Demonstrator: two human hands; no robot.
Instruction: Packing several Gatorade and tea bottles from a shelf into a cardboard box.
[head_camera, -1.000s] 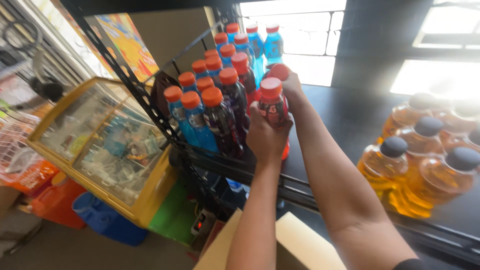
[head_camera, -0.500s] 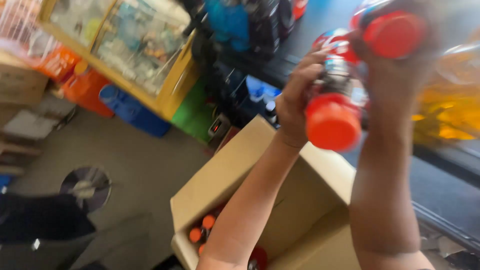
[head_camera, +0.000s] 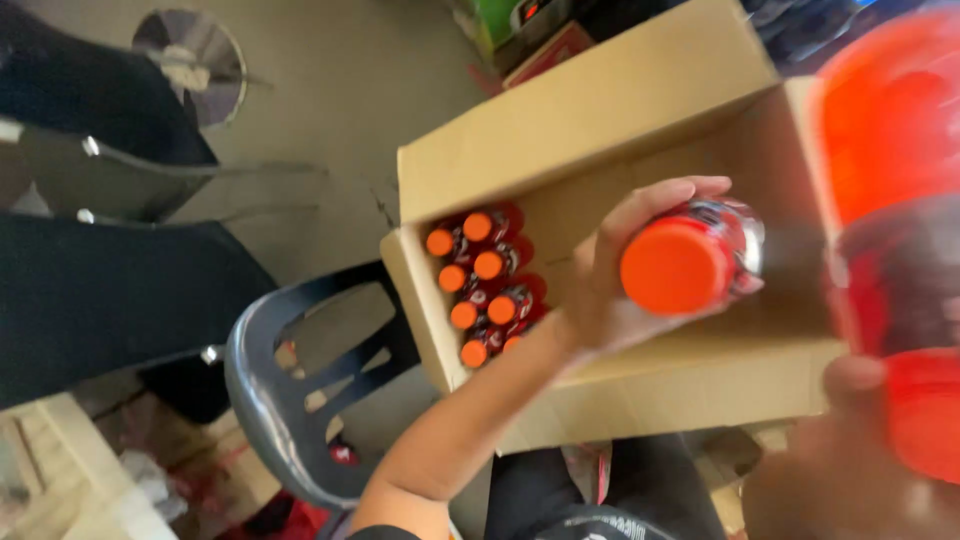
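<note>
Grey concrete floor (head_camera: 330, 110) fills the upper left of the head view, with a round metal stand base (head_camera: 190, 60) resting on it near the top edge. Dark furniture (head_camera: 100, 290) crowds the left side, and a grey plastic chair (head_camera: 290, 400) with a slotted back stands just beside the carton, partly under its near corner. Pale wooden boards (head_camera: 60, 480) show at the lower left.

An open cardboard box (head_camera: 560, 130) takes up the middle, its flaps folded outward. Inside, packed against the left wall, stand several orange-capped bottles (head_camera: 480, 290) of dark red drink, upright, caps touching in two short rows; the remainder of the box floor is bare cardboard.

Above the box, the left hand (head_camera: 610, 280) is wrapped around a red drink bottle (head_camera: 700, 262), fingers curled over its neck and shoulder, with the orange cap pointing at the camera. The bottle hangs over the box's open right half, clear of the packed ones.

At the far right, very close to the lens and blurred, the right hand (head_camera: 850, 460) grasps a second red bottle (head_camera: 890, 200), thumb pressed on its side; its orange cap fills the upper right corner.
</note>
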